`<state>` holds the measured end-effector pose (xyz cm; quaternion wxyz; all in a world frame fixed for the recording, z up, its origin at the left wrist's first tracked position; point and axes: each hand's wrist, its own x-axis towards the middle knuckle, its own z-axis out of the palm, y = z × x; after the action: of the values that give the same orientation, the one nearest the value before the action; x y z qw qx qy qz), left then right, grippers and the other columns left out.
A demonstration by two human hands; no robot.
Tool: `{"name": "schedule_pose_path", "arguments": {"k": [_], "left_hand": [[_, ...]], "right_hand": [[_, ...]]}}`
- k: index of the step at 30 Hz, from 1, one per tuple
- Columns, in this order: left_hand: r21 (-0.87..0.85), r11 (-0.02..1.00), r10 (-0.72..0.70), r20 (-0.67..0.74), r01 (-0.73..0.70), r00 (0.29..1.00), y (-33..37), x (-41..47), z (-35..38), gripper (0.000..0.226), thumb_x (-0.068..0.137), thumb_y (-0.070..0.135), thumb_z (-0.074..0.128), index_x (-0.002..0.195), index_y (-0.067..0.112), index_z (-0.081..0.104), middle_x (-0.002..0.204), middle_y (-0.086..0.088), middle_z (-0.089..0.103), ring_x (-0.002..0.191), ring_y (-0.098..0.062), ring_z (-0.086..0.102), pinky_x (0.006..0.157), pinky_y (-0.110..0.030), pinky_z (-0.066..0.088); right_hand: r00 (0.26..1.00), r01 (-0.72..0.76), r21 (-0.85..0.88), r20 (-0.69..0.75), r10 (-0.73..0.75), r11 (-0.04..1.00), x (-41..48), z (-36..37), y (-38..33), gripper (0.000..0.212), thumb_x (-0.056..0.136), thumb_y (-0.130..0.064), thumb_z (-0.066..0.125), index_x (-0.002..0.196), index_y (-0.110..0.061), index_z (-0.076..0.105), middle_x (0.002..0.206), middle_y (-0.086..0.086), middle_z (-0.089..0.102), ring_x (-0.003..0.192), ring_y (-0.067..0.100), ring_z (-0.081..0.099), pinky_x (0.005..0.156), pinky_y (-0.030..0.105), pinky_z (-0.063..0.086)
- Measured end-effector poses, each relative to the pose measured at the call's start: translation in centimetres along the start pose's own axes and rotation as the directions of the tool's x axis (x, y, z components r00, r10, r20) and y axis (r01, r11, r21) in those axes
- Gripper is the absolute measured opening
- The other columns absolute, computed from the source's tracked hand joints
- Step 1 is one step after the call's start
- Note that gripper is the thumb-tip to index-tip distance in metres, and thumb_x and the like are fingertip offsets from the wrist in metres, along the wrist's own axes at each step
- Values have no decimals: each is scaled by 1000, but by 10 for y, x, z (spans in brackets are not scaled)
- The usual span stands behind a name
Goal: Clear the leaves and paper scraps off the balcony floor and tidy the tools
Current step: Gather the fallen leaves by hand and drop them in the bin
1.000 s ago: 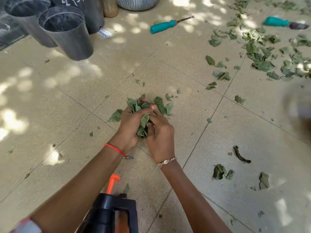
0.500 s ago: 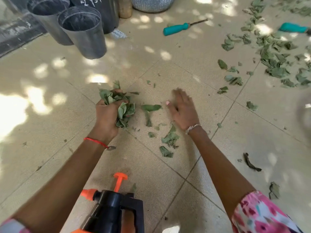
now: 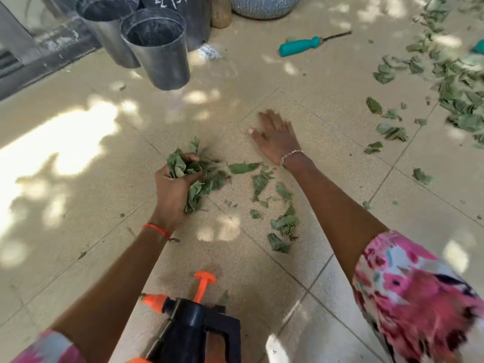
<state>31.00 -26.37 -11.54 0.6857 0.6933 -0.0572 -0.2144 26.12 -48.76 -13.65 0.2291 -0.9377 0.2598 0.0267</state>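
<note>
My left hand point(image 3: 172, 189) grips a bunch of green leaves point(image 3: 183, 166) just above the beige tiled floor point(image 3: 78, 179). My right hand point(image 3: 276, 137) lies flat with straight fingers on the tiles, to the right of the bunch and holding nothing. Several loose leaves point(image 3: 284, 226) lie scattered between and below my hands. A thick spread of leaves point(image 3: 461, 95) covers the floor at the far right. A teal-handled screwdriver point(image 3: 301, 45) lies at the back, and a second teal handle point(image 3: 478, 47) shows at the right edge.
Two grey metal buckets point(image 3: 157, 51) stand at the back left beside a dark container, a brown jar point(image 3: 221, 11) and a woven pot point(image 3: 264, 6). A paper scrap point(image 3: 209, 52) lies by the buckets. A black sprayer with orange pump point(image 3: 193, 326) stands just below my arms.
My hands have parted: the left kept the leaf bunch and drew left, the right let go and spread flat on the tiles further right. Several leaves dropped between them.
</note>
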Motion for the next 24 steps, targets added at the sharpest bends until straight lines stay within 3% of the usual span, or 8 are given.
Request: {"name": "schedule_pose_path", "arguments": {"k": [3,5,8,13,16,18,21,24], "left_hand": [[4,1000,16,20,-16,1000,-1,-1,0,34,78,-16,57,79,17,63,89,7,66,91,-8,65,86,-29,53],[-19,1000,19,37,-18,999,-2,0,0,33,79,-17,56,79,16,62,85,9,67,85,-4,66,79,-23,55],[-50,998,30,41,-28,999,-5,1,-2,33,77,-18,55,78,14,62,76,13,68,82,-6,65,78,-23,54],[-49,998,53,46,-51,998,-8,2,-3,34,77,-18,54,76,16,61,72,16,65,79,-5,62,74,-22,51],[-85,995,57,53,-53,997,-9,2,-4,38,75,-18,56,72,19,64,73,13,66,80,-9,62,74,-24,52],[-99,993,64,63,-58,996,-10,2,-4,39,76,-20,54,72,18,63,70,14,67,75,-5,64,69,-21,52],[-87,993,82,86,-74,993,-11,2,-4,36,76,-20,53,76,15,61,69,16,67,74,-3,64,68,-19,52],[-74,993,95,101,-88,990,-11,3,-6,42,75,-18,56,71,22,66,73,15,67,78,-4,64,72,-20,53]], "right_hand": [[979,198,87,20,-201,976,-17,9,-25,51,99,-41,29,145,-21,24,155,4,19,143,17,13,116,35,2],[943,319,94,69,-326,943,-38,17,-39,50,97,-45,33,143,-27,29,154,0,20,143,14,15,116,33,0],[916,376,117,101,-387,919,-67,31,-53,56,91,-46,47,140,-20,37,152,-1,25,142,13,17,118,34,-1],[900,425,166,-181,-396,890,-108,50,-49,21,88,-21,60,105,-13,69,124,4,61,122,18,52,111,39,30],[875,403,93,-332,-353,911,-128,47,-32,12,80,-16,66,89,-14,74,105,0,71,105,13,64,104,45,39],[869,335,151,-430,-244,930,-142,35,-20,15,80,-23,64,87,-14,74,102,0,72,101,9,64,102,45,41],[899,170,435,-437,43,884,-167,14,0,41,81,-45,55,108,-17,68,122,0,62,117,10,54,101,40,43],[946,-18,399,-291,145,917,-197,18,8,87,73,-70,47,141,-18,34,149,5,32,138,17,28,113,41,27]]}}
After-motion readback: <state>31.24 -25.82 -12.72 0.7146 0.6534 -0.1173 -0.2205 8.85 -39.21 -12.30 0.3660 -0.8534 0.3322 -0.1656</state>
